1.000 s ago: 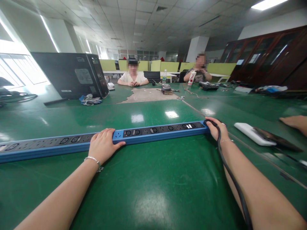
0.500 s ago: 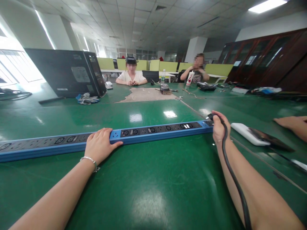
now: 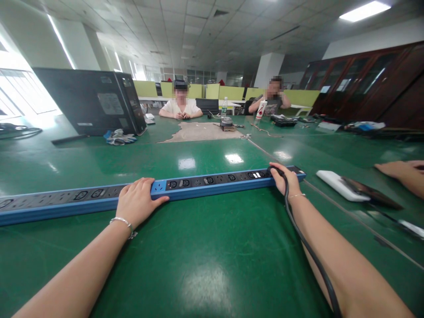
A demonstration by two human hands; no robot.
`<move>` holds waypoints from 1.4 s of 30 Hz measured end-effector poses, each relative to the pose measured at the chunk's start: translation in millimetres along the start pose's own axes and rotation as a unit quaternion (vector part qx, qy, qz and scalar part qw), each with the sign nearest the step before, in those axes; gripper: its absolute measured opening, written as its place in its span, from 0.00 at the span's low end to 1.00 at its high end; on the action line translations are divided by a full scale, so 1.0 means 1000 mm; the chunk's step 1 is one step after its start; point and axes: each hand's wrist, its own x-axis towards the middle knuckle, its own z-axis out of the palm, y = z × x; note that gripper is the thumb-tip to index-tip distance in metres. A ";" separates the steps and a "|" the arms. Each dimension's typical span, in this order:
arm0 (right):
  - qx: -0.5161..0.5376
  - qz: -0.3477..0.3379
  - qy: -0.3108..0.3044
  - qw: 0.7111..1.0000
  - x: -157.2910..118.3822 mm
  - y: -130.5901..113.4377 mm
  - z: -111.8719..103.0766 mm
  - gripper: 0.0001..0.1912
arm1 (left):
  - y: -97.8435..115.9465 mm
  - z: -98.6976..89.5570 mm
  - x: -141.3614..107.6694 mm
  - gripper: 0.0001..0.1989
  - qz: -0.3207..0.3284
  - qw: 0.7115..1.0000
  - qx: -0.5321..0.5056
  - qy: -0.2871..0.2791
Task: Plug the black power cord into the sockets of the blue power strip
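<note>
A long blue power strip (image 3: pixel 198 189) with black sockets lies across the green table. My left hand (image 3: pixel 137 201) is laid over its middle, fingers across the top and thumb along the near side, holding it. Near the strip's right end my right hand (image 3: pixel 285 179) is closed on a black power plug (image 3: pixel 272 170), which is at the sockets there. Whether its pins are in a socket is hidden by my fingers. From the plug a black cable (image 3: pixel 303 236) runs down along my right forearm and out of the bottom of the view.
A black computer case (image 3: pixel 96 101) and a glove (image 3: pixel 119 137) stand at the far left. To the right lie a white box-like thing (image 3: pixel 336 185) and a dark flat thing (image 3: pixel 371 193), with another person's hands (image 3: pixel 402 172) beyond. Two people sit across the table.
My right hand has moved left with the plug, from the strip's right end onto its last sockets, uncovering that end. The left hand keeps its place on the strip.
</note>
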 end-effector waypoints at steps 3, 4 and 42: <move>-0.027 -0.010 -0.010 1.000 -0.003 -0.002 0.001 0.19 | 0.000 0.000 0.000 0.34 0.004 1.000 -0.001 0.002; -0.031 -0.012 -0.010 0.999 -0.004 -0.001 0.001 0.19 | 0.000 0.000 -0.001 0.34 0.005 1.000 -0.001 0.002; 0.032 -0.038 -0.051 0.998 -0.031 -0.092 0.046 0.17 | 0.000 0.002 -0.001 0.34 0.010 1.000 0.005 0.011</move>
